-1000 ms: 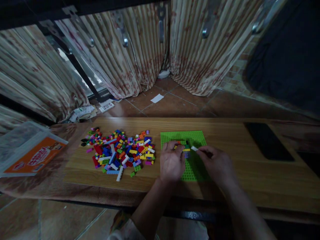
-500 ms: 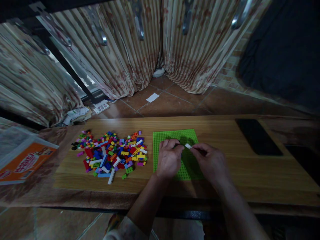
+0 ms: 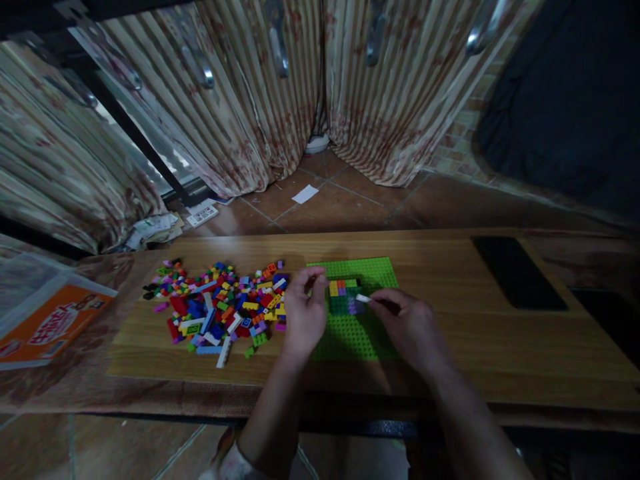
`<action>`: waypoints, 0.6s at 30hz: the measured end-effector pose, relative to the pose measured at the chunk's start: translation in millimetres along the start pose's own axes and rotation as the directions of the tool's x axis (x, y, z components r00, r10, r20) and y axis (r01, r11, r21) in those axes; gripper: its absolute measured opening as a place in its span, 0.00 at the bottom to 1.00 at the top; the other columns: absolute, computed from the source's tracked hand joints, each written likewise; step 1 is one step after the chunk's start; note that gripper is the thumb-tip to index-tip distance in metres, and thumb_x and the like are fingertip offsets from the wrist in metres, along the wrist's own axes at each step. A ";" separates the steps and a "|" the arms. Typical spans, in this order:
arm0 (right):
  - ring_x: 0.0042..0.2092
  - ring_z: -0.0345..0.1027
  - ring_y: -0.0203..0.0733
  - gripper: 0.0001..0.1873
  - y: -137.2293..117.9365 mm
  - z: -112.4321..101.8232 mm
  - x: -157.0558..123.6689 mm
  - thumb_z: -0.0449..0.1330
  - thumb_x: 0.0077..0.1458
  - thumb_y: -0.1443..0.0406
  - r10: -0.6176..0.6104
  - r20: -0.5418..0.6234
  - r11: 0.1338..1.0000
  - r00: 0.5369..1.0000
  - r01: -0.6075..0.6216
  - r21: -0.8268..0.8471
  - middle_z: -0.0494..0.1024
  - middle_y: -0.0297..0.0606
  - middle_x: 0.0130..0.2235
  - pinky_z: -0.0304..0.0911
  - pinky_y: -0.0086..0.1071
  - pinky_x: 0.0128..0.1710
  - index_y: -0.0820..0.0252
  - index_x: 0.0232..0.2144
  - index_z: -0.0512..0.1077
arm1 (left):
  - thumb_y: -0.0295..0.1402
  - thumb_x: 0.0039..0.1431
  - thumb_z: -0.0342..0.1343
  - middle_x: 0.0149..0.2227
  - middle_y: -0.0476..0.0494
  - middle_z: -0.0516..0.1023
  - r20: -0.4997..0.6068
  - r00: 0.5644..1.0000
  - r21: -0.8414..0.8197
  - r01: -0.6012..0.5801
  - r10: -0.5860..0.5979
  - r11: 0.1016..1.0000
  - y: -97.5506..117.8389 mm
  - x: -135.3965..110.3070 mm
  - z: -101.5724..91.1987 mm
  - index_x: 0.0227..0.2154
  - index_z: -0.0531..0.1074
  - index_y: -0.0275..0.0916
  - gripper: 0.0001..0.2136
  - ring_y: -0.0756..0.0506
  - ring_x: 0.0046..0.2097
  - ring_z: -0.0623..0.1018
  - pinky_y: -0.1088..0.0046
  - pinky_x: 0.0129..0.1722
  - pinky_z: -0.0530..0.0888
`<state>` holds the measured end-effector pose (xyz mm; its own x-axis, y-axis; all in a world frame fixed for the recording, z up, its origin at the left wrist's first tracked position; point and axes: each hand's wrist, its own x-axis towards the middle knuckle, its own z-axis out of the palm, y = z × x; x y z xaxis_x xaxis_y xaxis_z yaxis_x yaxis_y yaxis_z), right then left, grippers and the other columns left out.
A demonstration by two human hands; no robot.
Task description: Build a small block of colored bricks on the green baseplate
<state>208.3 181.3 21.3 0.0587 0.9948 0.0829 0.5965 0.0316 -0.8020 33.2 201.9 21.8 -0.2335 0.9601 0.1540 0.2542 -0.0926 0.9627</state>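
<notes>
A green studded baseplate (image 3: 383, 270) lies on the wooden board. On it sits a low block of joined bricks (image 3: 341, 297), with yellow, orange, purple and green parts. My right hand (image 3: 413, 323) pinches a small white brick (image 3: 363, 298) between thumb and fingertips, just over the block's right side. My left hand (image 3: 305, 317) is at the plate's left edge, its fingers loosely curled with thumb and index finger apart; nothing shows in it. Beside it on the left spreads a pile of loose bricks (image 3: 225, 310) in many colours.
The wooden board (image 3: 440, 360) rests on a cloth-covered bench. A dark flat slab like a phone or tablet (image 3: 517, 273) lies at the right. At the far left stands a clear box with an orange label (image 3: 55, 320). Striped curtains (image 3: 260, 120) hang behind.
My left hand has moved left, uncovering the joined bricks on the plate. My right hand has shifted slightly left with the white brick, which is now over the block.
</notes>
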 end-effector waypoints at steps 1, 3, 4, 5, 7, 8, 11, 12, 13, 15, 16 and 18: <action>0.33 0.71 0.41 0.11 -1.3 2.4 -0.1 0.56 0.55 0.59 -0.026 0.009 0.999 1.000 0.026 -0.022 0.79 0.36 0.32 0.63 0.35 0.36 0.55 0.30 0.76 | 0.33 0.59 0.52 0.33 0.47 0.76 -0.009 0.997 -0.032 0.070 -0.070 0.997 -3.8 3.0 -3.6 0.38 0.74 0.37 0.08 0.49 0.35 0.75 0.74 0.37 0.71; 0.34 0.71 0.41 0.10 -2.4 7.3 1.0 0.56 0.56 0.60 -0.071 0.023 0.995 0.997 0.072 -0.063 0.79 0.36 0.33 0.63 0.35 0.37 0.55 0.30 0.76 | 0.33 0.57 0.52 0.31 0.48 0.76 0.010 0.986 -0.041 0.165 -0.165 0.985 -10.4 6.8 -8.4 0.36 0.75 0.37 0.09 0.49 0.32 0.74 0.75 0.34 0.71; 0.34 0.71 0.42 0.10 -2.3 9.6 2.0 0.55 0.56 0.60 -0.089 0.027 0.993 0.996 0.091 -0.079 0.79 0.37 0.34 0.63 0.36 0.38 0.55 0.31 0.76 | 0.32 0.57 0.52 0.31 0.48 0.76 0.022 0.983 -0.019 0.184 -0.184 0.983 -12.2 7.4 -9.6 0.35 0.76 0.38 0.09 0.49 0.32 0.74 0.75 0.33 0.70; 0.35 0.71 0.42 0.10 -1.8 11.6 3.1 0.55 0.56 0.61 -0.104 0.028 0.990 0.994 0.106 -0.089 0.79 0.37 0.34 0.63 0.36 0.38 0.55 0.31 0.76 | 0.31 0.56 0.52 0.31 0.48 0.76 0.029 0.982 0.016 0.187 -0.187 0.982 -12.8 7.3 -10.1 0.34 0.77 0.38 0.09 0.49 0.33 0.75 0.75 0.34 0.70; 0.35 0.71 0.42 0.10 -0.7 14.7 5.3 0.55 0.56 0.61 -0.125 0.025 0.987 0.992 0.127 -0.103 0.79 0.37 0.34 0.63 0.36 0.38 0.55 0.31 0.76 | 0.29 0.56 0.51 0.30 0.48 0.77 0.040 0.985 0.104 0.165 -0.170 0.981 -10.6 5.4 -9.9 0.32 0.77 0.39 0.09 0.48 0.35 0.75 0.74 0.35 0.70; 0.35 0.71 0.42 0.10 -0.3 15.7 6.1 0.55 0.56 0.61 -0.129 0.022 0.985 0.991 0.131 -0.109 0.79 0.37 0.34 0.63 0.36 0.38 0.55 0.31 0.76 | 0.28 0.56 0.50 0.30 0.47 0.77 0.047 0.986 0.148 0.152 -0.161 0.977 -8.6 4.1 -9.4 0.31 0.77 0.39 0.10 0.47 0.35 0.75 0.73 0.36 0.70; 0.34 0.72 0.42 0.10 0.4 17.4 7.4 0.56 0.55 0.61 -0.114 0.006 0.988 0.993 0.114 -0.106 0.79 0.37 0.34 0.64 0.36 0.38 0.56 0.30 0.76 | 0.30 0.56 0.52 0.30 0.46 0.78 0.086 0.985 0.246 0.124 -0.149 0.961 -4.2 -0.3 -7.5 0.29 0.77 0.38 0.08 0.47 0.35 0.76 0.72 0.36 0.69; 0.34 0.72 0.42 0.09 0.6 17.9 7.6 0.56 0.54 0.61 -0.101 -0.004 0.990 0.995 0.100 -0.098 0.79 0.37 0.34 0.64 0.36 0.38 0.56 0.30 0.76 | 0.32 0.56 0.53 0.31 0.45 0.78 0.100 0.984 0.266 0.115 -0.146 0.957 -3.9 -1.5 -6.8 0.29 0.77 0.38 0.08 0.47 0.35 0.76 0.72 0.36 0.69; 0.34 0.72 0.42 0.09 0.8 18.6 7.8 0.56 0.54 0.60 -0.086 -0.014 0.993 0.996 0.085 -0.086 0.79 0.38 0.34 0.65 0.36 0.38 0.56 0.30 0.76 | 0.34 0.56 0.55 0.32 0.45 0.78 0.111 0.984 0.281 0.105 -0.141 0.954 -4.2 -2.6 -6.2 0.30 0.77 0.37 0.08 0.46 0.35 0.76 0.72 0.36 0.69; 0.34 0.73 0.42 0.09 1.4 20.5 8.4 0.57 0.53 0.60 -0.048 -0.036 0.998 0.998 0.046 -0.048 0.79 0.38 0.33 0.66 0.37 0.38 0.57 0.31 0.76 | 0.36 0.55 0.57 0.33 0.43 0.79 0.123 0.984 0.300 0.085 -0.127 0.950 -5.4 -4.1 -5.0 0.32 0.77 0.37 0.08 0.46 0.35 0.76 0.72 0.35 0.69; 0.33 0.73 0.42 0.10 1.8 21.7 8.9 0.58 0.52 0.59 -0.025 -0.046 0.999 0.999 0.024 -0.026 0.79 0.39 0.33 0.66 0.37 0.37 0.57 0.32 0.76 | 0.36 0.55 0.57 0.34 0.43 0.79 0.122 0.985 0.306 0.079 -0.121 0.949 -6.0 -4.6 -4.4 0.33 0.76 0.36 0.09 0.46 0.34 0.76 0.72 0.35 0.69; 0.33 0.73 0.42 0.11 2.4 23.9 9.7 0.59 0.51 0.59 0.011 -0.057 1.000 0.998 -0.010 0.010 0.80 0.39 0.33 0.67 0.37 0.37 0.58 0.33 0.76 | 0.36 0.54 0.58 0.33 0.44 0.79 0.114 0.987 0.313 0.074 -0.115 0.947 -6.3 -5.2 -3.6 0.33 0.76 0.37 0.08 0.47 0.34 0.76 0.72 0.34 0.68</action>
<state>191.2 193.3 6.0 0.1105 0.9880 0.1079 0.5882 0.0225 -0.8084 29.4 196.5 15.7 -0.1525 0.9882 0.0160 0.5172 0.0661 0.8533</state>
